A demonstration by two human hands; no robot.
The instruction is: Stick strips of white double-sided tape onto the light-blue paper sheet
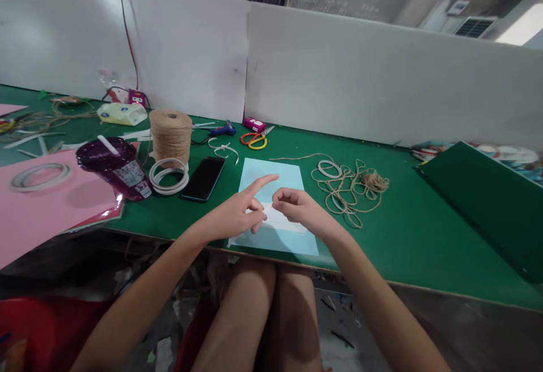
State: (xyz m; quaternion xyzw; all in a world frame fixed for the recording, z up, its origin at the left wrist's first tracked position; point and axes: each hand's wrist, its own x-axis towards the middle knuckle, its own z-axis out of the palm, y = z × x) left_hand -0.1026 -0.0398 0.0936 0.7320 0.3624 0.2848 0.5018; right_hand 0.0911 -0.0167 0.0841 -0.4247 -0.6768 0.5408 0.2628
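Note:
My left hand (237,212) hovers over the light blue sheet (275,171). Its index finger is stretched forward, the thumb stands apart from it and the other fingers are bent; nothing shows clearly between them. Just to the right, my right hand (299,207) is closed, thumb pressed to curled fingers. Whatever it may hold is hidden. A small gap separates the two hands. Beneath them a white strip of paper (282,219) lies across the blue sheet. Right of the sheet are a loose tangle of twine (354,191) and a pale ring (330,169).
Left of the sheet are a phone (204,178), pale rings (168,177), a twine spool (171,136) and a tilted purple cup (116,165) by pink sheets (55,208). Scissors (257,137) and a blue glue gun (223,129) lie behind. A green board (487,208) leans at right.

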